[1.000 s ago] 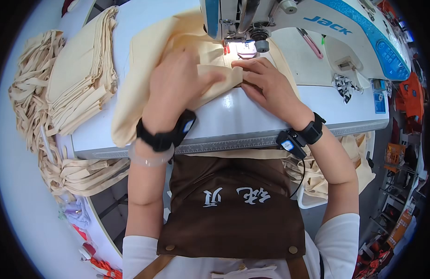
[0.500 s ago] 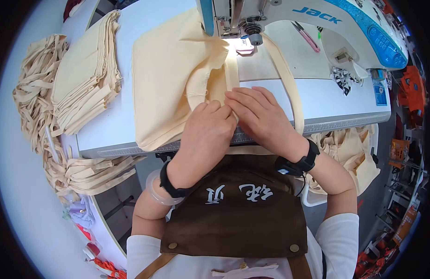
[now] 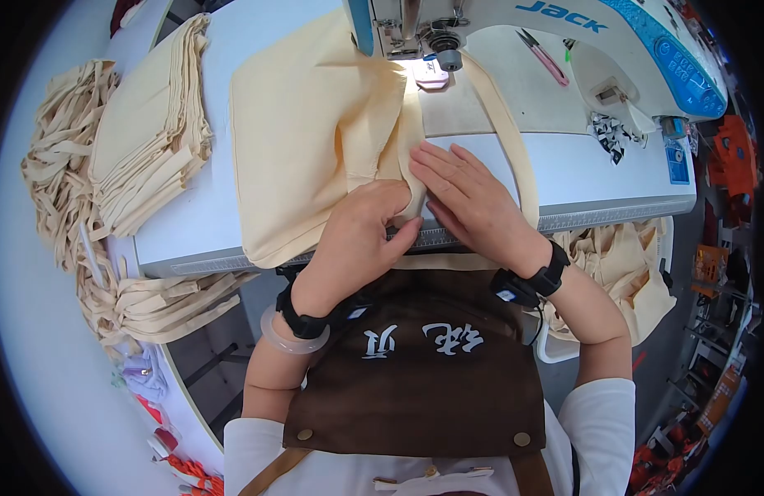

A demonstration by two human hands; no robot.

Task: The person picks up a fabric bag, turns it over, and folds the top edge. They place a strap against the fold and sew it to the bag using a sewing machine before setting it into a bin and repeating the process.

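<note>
A cream canvas tote bag [image 3: 295,140] lies under the head of the sewing machine [image 3: 398,37], its hem running toward me from the lit needle area. My left hand [image 3: 357,236] is closed on the bag's near edge; the fingers are partly tucked inside the folded cloth and the thumb points right. Against the other side of that hem, my right hand [image 3: 473,202] rests with its fingers stretched out together and nothing gripped. The bag's strap [image 3: 506,132] loops from the machine down past my right hand to the table edge.
Stacked cream cloth panels [image 3: 154,124] and a heap of straps [image 3: 64,157] lie on the left. Pink-handled snips [image 3: 547,62] and a patterned scrap [image 3: 609,136] are by the machine. More cream cloth [image 3: 617,277] fills a white bin below the table's right edge.
My left hand has turned, its thumb now apart and lower. My right fingers have flattened along the hem. The raw inner edge of the bag is now folded out of sight.
</note>
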